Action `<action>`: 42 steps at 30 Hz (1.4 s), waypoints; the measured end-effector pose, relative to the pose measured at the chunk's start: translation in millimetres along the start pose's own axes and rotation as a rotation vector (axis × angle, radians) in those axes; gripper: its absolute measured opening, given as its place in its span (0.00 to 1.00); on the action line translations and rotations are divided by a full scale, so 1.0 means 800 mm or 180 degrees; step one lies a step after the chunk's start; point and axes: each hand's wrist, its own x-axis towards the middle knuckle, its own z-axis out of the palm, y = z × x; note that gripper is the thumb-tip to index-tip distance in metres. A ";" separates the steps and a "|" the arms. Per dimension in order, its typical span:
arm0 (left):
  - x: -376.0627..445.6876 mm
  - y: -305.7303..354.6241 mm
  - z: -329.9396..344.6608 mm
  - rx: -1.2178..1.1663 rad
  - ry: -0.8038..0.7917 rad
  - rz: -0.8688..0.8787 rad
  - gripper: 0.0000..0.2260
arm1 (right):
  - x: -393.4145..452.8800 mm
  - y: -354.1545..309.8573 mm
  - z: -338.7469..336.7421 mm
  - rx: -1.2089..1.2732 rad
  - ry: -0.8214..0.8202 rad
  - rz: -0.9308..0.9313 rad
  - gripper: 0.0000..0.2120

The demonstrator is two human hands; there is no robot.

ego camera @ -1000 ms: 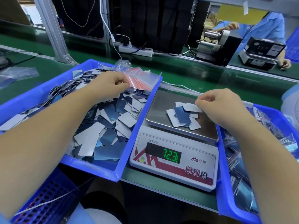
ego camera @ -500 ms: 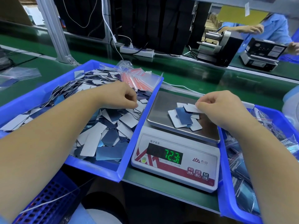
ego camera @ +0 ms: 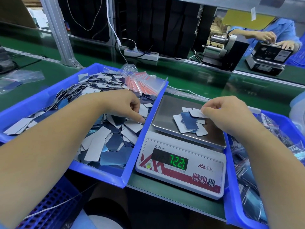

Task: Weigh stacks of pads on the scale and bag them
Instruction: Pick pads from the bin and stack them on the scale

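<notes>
A white digital scale (ego camera: 181,164) stands between two blue bins, its green display reading 72.21. A small loose pile of white and blue pads (ego camera: 188,123) lies on its steel pan. My right hand (ego camera: 229,116) pinches one white pad at the top of that pile. My left hand (ego camera: 123,104) is down in the left blue bin (ego camera: 99,174), fingertips pressed on the loose pads (ego camera: 105,138) near the bin's right wall; whether it grips one is hidden. A bundle of clear zip bags with red strips (ego camera: 142,83) lies at the bin's back right corner.
The right blue bin (ego camera: 234,195) holds several filled bags. A power strip (ego camera: 142,54) and cables lie on the green belt behind. Another person (ego camera: 270,37) works at a machine at the back right. A blue crate (ego camera: 49,204) sits below the table edge.
My left hand came back from the zip bags toward me and right, onto the loose pads beside the scale. The reading dropped from 72.3 to 72.21. My right hand barely moved.
</notes>
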 end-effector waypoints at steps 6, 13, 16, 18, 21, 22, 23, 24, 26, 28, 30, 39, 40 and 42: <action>0.007 -0.001 0.006 0.0173 0.0358 0.0035 0.20 | 0.001 0.001 0.002 -0.0027 -0.0028 0.0013 0.07; 0.006 -0.001 0.004 0.0423 0.0188 -0.0040 0.33 | 0.001 0.001 0.003 -0.0099 -0.0065 -0.0006 0.08; 0.008 -0.002 0.006 0.0501 0.0224 -0.0005 0.33 | 0.001 0.001 0.003 -0.0117 -0.0068 -0.0029 0.08; 0.009 -0.003 0.006 0.0500 0.0293 0.0023 0.31 | 0.001 0.001 0.003 -0.0108 -0.0064 -0.0033 0.09; 0.009 -0.004 0.005 0.0485 0.0375 0.0035 0.28 | 0.001 0.001 0.003 -0.0099 -0.0065 -0.0055 0.09; 0.009 -0.004 0.005 0.0463 0.0391 0.0043 0.26 | 0.001 0.001 0.003 -0.0094 -0.0068 -0.0065 0.09; 0.008 -0.004 0.004 0.0424 0.0412 0.0058 0.24 | 0.001 0.000 0.003 -0.0091 -0.0069 -0.0074 0.09; 0.008 -0.004 0.004 0.0377 0.0442 0.0079 0.23 | 0.001 0.000 0.003 -0.0085 -0.0068 -0.0078 0.09; 0.007 -0.004 0.003 0.0311 0.0535 0.0128 0.18 | 0.001 0.000 0.003 -0.0068 -0.0065 -0.0073 0.09; 0.006 -0.003 0.001 0.0292 0.0628 0.0168 0.14 | 0.001 0.000 0.003 -0.0056 -0.0062 -0.0061 0.09; 0.005 -0.002 0.000 0.0270 0.0704 0.0191 0.12 | 0.000 0.001 0.003 -0.0037 -0.0057 -0.0052 0.09; 0.001 0.008 -0.003 0.0181 0.1175 0.0453 0.10 | -0.001 -0.001 0.001 -0.0069 -0.0054 -0.0067 0.09; 0.001 0.009 -0.003 0.0136 0.1232 0.0476 0.09 | -0.001 -0.001 0.001 -0.0074 -0.0054 -0.0070 0.09; -0.001 0.011 -0.004 0.0060 0.1281 0.0462 0.09 | -0.001 -0.001 0.001 -0.0062 -0.0054 -0.0056 0.09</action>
